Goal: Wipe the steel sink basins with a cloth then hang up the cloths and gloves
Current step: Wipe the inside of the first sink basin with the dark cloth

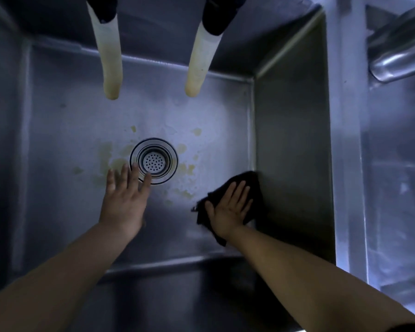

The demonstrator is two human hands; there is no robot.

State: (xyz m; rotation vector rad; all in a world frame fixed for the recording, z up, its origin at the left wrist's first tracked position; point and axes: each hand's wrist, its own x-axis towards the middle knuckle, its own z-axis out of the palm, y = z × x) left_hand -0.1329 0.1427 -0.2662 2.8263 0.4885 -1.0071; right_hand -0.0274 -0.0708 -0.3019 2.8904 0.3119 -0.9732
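From the head view, I have my left hand (125,200) down in the steel sink basin (58,140), fingers straight and spread, the fingertips reaching the near rim of the drain strainer (153,160) at the middle of the basin floor. It holds nothing. My right hand (230,209) lies flat, fingers straight and together, pressing a dark cloth (247,182) against the basin floor at its right edge, where the floor meets the right wall. The cloth sticks out past my fingertips toward the wall and trails back under my wrist, bunched and folded.

Yellowish stains (185,168) ring the strainer, most of them on the floor between my two hands and to the left of the drain. At the basin's far edge two pale, yellowed spouts hang down over the floor, the left spout (110,65) and the right spout (200,65), each coming out of a dark fitting above. Beyond the right wall, a rounded steel piece (398,56) sits at the far right corner, too blurred for me to identify.
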